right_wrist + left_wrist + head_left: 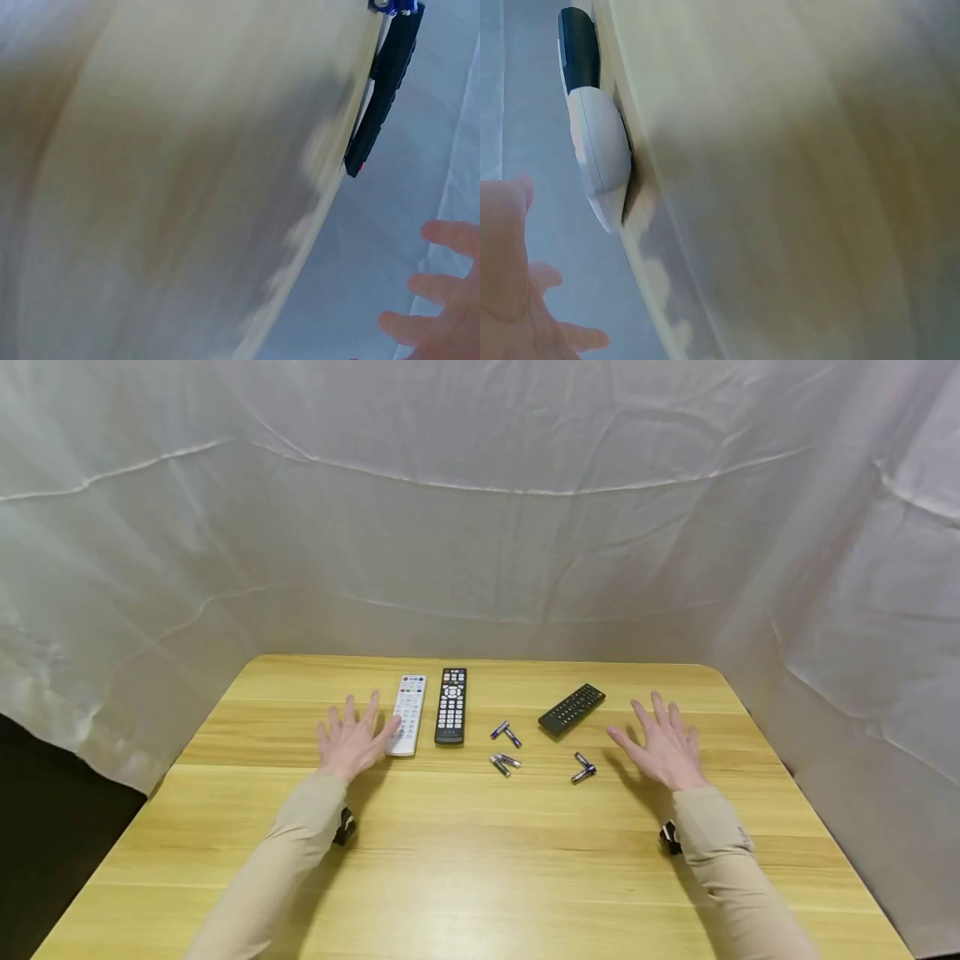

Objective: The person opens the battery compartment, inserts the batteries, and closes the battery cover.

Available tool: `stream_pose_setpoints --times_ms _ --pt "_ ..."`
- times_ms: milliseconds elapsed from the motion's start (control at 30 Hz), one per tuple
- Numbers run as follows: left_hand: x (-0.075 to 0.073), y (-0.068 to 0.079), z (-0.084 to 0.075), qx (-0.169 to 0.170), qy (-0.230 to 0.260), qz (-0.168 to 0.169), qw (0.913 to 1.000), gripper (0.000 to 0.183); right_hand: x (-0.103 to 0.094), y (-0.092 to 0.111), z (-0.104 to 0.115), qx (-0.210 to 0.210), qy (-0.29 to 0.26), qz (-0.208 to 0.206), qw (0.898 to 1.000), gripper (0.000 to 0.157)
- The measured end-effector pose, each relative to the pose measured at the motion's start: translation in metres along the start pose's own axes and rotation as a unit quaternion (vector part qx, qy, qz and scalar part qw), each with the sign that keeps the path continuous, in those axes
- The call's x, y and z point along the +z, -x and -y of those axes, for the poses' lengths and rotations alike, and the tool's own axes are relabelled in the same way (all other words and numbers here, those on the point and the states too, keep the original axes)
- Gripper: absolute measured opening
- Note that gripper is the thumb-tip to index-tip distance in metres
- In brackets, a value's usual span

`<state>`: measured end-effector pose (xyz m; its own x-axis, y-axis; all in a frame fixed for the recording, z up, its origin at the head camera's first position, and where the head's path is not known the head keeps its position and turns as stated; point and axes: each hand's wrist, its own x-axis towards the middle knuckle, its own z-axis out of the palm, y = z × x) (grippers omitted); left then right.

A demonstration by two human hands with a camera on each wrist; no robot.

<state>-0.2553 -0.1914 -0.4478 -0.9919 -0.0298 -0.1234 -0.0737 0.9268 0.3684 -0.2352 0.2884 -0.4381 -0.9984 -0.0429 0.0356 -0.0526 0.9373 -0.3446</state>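
My left hand [352,743] is spread with straight fingers above the table, its thumb overlapping the lower edge of a white remote control [408,710] in the head view. The left wrist view shows the white remote [604,142] from its end, apart from the fingers, with a dark remote behind. My right hand [663,745] also hovers with fingers splayed, holding nothing. Left of it lies a small black remote control [572,710], tilted on the table, seen edge-on as a black remote [382,94] in the right wrist view. Between the hands stands a larger black remote control [451,706], lying lengthwise.
Three pairs of small batteries lie mid-table: an upper pair [506,732], a lower pair [504,764] and a right pair [582,768]. Pale cloth [480,543] hangs behind and beside the wooden table [480,868].
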Motion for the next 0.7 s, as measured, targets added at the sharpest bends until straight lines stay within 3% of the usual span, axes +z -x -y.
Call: stream_pose_setpoints --times_ms 200,467,700 --pt "0.002 -0.006 -0.010 0.000 0.005 0.009 0.9999 0.079 0.002 -0.001 0.008 0.001 -0.011 0.000 1.000 0.091" --pt "0.002 -0.015 -0.023 -0.002 0.056 0.034 0.9979 0.078 0.009 -0.003 0.019 -0.005 -0.019 0.000 1.000 0.090" --pt "0.001 -0.031 -0.030 -0.010 0.065 0.042 0.9969 0.076 0.011 -0.005 0.029 -0.012 -0.032 -0.006 0.999 0.088"
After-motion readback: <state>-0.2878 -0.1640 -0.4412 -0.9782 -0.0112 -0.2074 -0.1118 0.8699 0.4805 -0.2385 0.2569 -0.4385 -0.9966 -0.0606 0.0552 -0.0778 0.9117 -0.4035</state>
